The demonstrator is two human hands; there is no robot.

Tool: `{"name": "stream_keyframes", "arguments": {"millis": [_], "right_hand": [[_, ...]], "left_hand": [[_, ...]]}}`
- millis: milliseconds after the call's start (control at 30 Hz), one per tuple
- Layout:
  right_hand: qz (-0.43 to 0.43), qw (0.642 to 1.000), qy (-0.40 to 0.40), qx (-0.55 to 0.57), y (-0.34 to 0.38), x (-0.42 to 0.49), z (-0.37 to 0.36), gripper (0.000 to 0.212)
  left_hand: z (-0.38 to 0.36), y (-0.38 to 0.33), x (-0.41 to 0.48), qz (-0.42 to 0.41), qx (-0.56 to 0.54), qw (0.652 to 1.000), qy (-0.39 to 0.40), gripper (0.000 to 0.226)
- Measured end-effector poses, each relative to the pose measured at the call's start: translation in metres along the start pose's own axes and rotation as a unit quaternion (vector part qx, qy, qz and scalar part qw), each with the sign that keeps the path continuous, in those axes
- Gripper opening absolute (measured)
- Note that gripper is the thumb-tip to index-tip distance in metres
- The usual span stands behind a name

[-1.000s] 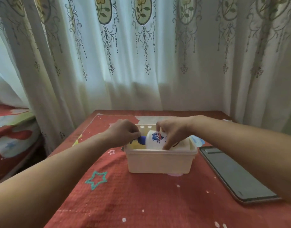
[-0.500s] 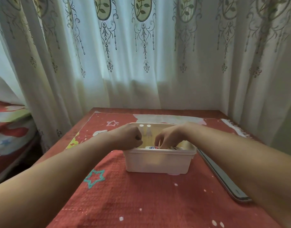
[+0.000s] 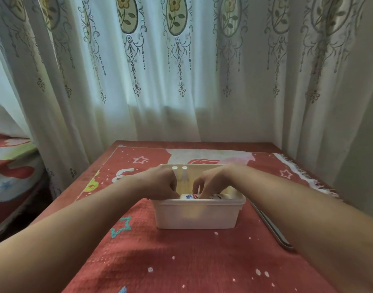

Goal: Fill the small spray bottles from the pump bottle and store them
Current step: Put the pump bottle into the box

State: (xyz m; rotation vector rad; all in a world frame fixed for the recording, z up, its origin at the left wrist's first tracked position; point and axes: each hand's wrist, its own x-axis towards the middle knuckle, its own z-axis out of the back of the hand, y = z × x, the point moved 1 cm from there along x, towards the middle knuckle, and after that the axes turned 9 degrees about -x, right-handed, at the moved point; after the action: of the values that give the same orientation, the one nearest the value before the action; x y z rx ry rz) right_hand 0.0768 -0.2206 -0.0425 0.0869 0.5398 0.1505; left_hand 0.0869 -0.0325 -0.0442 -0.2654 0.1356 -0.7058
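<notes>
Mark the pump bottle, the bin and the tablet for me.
pump bottle (image 3: 190,196): head view, on its label.
bin (image 3: 196,214): head view, on its front wall.
tablet (image 3: 272,228): head view, on its long edge.

The table (image 3: 202,143) before me wears a red cloth (image 3: 181,261) speckled white, with a teal star (image 3: 121,227) stitched toward its left side. A thin dark slab (image 3: 273,230) lies flat near the table's right edge. Flowered curtains (image 3: 181,81) hang behind the table, and a bed (image 3: 10,166) sits left of it.

pump bottle (image 3: 191,196) lying in cream bin (image 3: 196,216), two spray bottles (image 3: 184,168) upright behind
</notes>
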Motion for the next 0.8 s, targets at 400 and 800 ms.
{"name": "stream_keyframes", "arguments": {"millis": [400, 800], "right_hand": [[0.008, 1.0, -0.007, -0.027, 0.008, -0.042, -0.021, 0.056], [-0.133, 0.923, -0.359, 0.025, -0.079, -0.117, -0.016, 0.02]], "left_hand": [[-0.005, -0.023, -0.022, 0.004, 0.029, 0.999, 0.027, 0.024], [-0.014, -0.064, -0.002, -0.04, -0.001, 0.999, -0.02, 0.022]]}}
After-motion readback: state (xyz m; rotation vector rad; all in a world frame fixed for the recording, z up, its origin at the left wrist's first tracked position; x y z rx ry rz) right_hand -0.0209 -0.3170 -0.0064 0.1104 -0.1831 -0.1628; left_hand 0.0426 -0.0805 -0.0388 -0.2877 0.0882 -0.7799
